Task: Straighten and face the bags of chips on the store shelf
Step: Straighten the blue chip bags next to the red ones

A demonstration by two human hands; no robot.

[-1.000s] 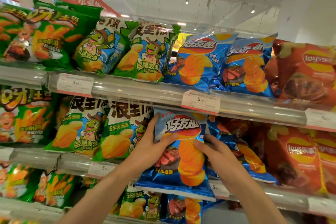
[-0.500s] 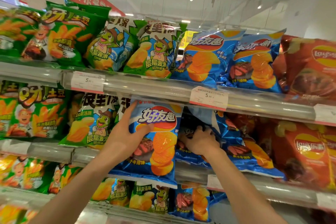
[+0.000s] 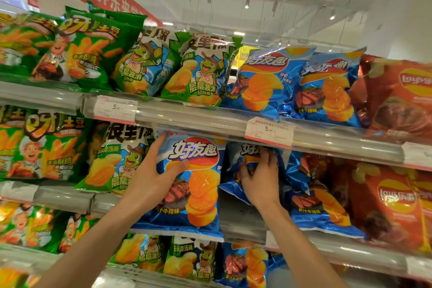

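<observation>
My left hand (image 3: 155, 176) grips the left edge of a blue chip bag (image 3: 196, 184), thumb across its front. The bag stands upright, face out, in front of the middle shelf (image 3: 238, 217). Further in, my right hand (image 3: 260, 179) clutches a second blue bag (image 3: 236, 170) that lies crumpled and tilted at the back of the shelf, just under the upper shelf rail (image 3: 210, 121). A third blue bag (image 3: 318, 199) leans to the right of my right hand.
Green turtle bags (image 3: 117, 161) stand left of the held bag, red Lay's bags (image 3: 388, 203) on the right. Price tags (image 3: 268, 132) hang on the upper rail. The top shelf carries green, blue and red bags, and more bags (image 3: 187, 259) fill the shelf below.
My left hand has drawn the front blue bag leftward and slightly up. My right hand left that bag, reached deeper into the shelf and took hold of the crumpled blue bag behind.
</observation>
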